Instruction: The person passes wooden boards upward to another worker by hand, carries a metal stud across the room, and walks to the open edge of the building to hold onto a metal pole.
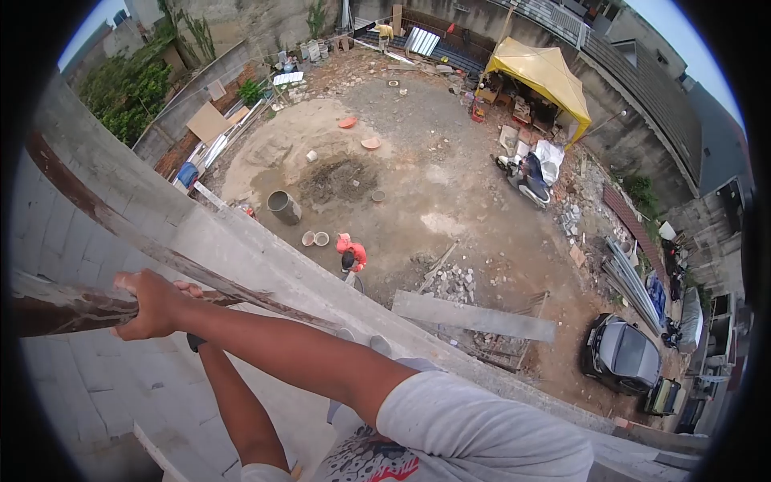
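My right hand (152,305), reaching across from the right, is wrapped round a thick brown pole (68,312) smeared with grey. My left hand (189,287), with a dark band at its wrist, is on the same pole just beyond it; its curled fingertips show, while the rest is hidden behind my right forearm. A second long brown pole (152,247) runs past above my hands and looks curved in this view. Below them is a grey block wall (96,377).
A concrete ledge (321,281) borders a drop to a yard. Down there are a person in red (353,251), a drum (283,207), buckets (315,238), a plank (474,316), a yellow canopy (542,68), a scooter (530,181) and a dark car (622,351).
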`<state>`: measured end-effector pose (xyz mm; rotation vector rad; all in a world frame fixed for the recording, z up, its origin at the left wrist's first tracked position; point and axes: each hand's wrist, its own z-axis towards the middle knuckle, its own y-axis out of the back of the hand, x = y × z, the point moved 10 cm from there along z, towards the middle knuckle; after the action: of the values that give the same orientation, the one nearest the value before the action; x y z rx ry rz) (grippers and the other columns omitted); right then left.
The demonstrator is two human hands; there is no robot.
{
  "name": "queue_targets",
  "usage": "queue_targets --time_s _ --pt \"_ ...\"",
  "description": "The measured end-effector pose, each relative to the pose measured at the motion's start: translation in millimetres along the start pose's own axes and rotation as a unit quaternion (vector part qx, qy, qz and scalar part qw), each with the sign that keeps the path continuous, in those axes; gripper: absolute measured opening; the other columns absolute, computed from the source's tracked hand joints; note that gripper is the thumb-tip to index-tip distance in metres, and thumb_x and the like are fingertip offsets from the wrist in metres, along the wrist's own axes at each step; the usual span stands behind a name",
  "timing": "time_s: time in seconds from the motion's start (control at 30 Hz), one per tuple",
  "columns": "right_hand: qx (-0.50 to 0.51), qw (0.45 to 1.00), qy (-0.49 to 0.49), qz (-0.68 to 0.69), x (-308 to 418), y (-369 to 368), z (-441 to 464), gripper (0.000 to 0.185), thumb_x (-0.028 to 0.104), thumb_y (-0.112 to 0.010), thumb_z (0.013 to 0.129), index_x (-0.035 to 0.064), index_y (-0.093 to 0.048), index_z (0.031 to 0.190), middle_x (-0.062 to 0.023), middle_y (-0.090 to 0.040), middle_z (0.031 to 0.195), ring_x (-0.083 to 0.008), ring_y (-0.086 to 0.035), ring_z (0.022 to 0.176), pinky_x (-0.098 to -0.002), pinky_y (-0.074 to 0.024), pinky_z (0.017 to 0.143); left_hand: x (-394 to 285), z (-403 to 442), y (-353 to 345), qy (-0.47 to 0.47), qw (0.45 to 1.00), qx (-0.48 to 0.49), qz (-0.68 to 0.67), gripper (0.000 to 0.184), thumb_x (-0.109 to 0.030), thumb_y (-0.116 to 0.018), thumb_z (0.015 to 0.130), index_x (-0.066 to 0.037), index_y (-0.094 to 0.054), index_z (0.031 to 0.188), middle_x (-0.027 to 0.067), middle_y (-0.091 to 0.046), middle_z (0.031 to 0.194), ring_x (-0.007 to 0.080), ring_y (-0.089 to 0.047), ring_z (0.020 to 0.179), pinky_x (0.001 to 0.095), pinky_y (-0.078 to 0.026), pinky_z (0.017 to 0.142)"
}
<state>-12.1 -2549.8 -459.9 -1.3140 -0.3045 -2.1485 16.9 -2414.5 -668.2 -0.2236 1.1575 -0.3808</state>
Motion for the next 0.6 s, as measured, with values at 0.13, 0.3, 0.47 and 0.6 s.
queue_targets --time_s 0.13,0.3,0.47,0.6 --pt "-0.004 1.000 0.026 -0.010 3.1 -0.6 1.7 0.052 0.033 -0.075 0.065 -0.0039 -0.053 0.095 -0.0175 -0.059 0.067 -0.0287 -0.055 0.060 -0.0381 -0.0450 0.062 0.5 3.2 -1.5 -0.002 1.000 -0.006 0.007 0.032 -0.028 -0.050 0.095 0.000 -0.049 0.109 0.0155 -0.060 0.091 0.0252 -0.059 0.083 0.0356 -0.050 0.075" --pt "-0.043 0.997 0.053 -0.019 1.3 -0.6 1.3 0.053 0.032 -0.075 0.066 -0.0041 -0.055 0.099 -0.0178 -0.064 0.078 -0.0277 -0.061 0.069 -0.0355 -0.0478 0.068 2.4 0.7 -6.3 -0.002 1.000 -0.018 0.012 0.031 -0.025 -0.051 0.094 0.000 -0.048 0.111 0.0149 -0.060 0.093 0.0247 -0.059 0.085 0.0355 -0.050 0.076" --pt "-0.007 1.000 0.013 -0.010 -1.0 -3.9 3.3 0.053 0.032 -0.076 0.067 -0.0036 -0.056 0.101 -0.0198 -0.066 0.086 -0.0275 -0.064 0.077 -0.0335 -0.0488 0.073 4.6 -4.1 -12.1 0.000 0.999 -0.038 0.021 0.030 -0.022 -0.053 0.093 0.000 -0.047 0.113 0.0143 -0.059 0.095 0.0242 -0.059 0.086 0.0355 -0.049 0.078" --pt "-0.002 0.999 0.016 -0.033 -6.3 -7.1 5.7 0.050 0.032 -0.077 0.067 -0.0031 -0.056 0.097 -0.0194 -0.065 0.087 -0.0261 -0.063 0.078 -0.0336 -0.0485 0.074 4.5 -6.4 -11.7 -0.003 0.998 -0.053 0.028 0.031 -0.020 -0.054 0.092 0.000 -0.047 0.114 0.0138 -0.059 0.096 0.0238 -0.058 0.087 0.0354 -0.049 0.079"
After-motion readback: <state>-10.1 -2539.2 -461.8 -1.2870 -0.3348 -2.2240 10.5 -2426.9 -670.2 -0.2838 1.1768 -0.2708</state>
